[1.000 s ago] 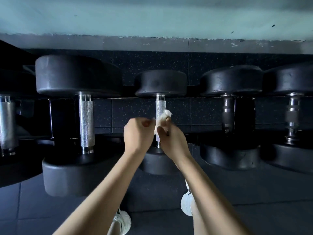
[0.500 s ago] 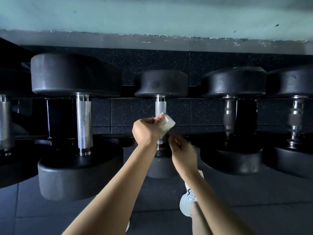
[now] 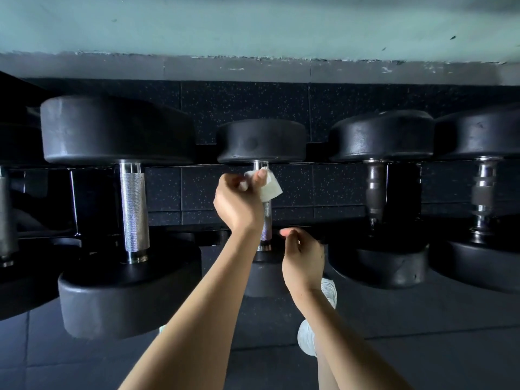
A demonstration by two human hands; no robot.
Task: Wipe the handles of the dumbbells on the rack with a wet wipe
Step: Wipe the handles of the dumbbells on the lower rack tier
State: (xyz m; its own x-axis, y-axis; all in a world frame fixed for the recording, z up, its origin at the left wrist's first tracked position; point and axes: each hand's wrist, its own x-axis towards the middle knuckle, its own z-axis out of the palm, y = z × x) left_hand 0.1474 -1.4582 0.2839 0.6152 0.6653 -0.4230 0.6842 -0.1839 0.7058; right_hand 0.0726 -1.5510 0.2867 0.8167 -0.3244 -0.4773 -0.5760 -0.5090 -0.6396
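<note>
Left hand grips folded white wet wipe against top of slim knurled steel handle of small black middle dumbbell. Right hand loosely curled, holding nothing, near handle's lower end. Risk: wipe's loose corner flaps, lower knurling missed.

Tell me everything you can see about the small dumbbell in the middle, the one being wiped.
The small dumbbell lies on the rack with its handle running away from the camera. Two round black heads, rubbery-looking, join a thin shiny knurled metal handle. The left hand grips a white wet wipe round the handle's far end. The right hand hangs loosely curled beside the near end, holding nothing; contact cannot be told.
</note>
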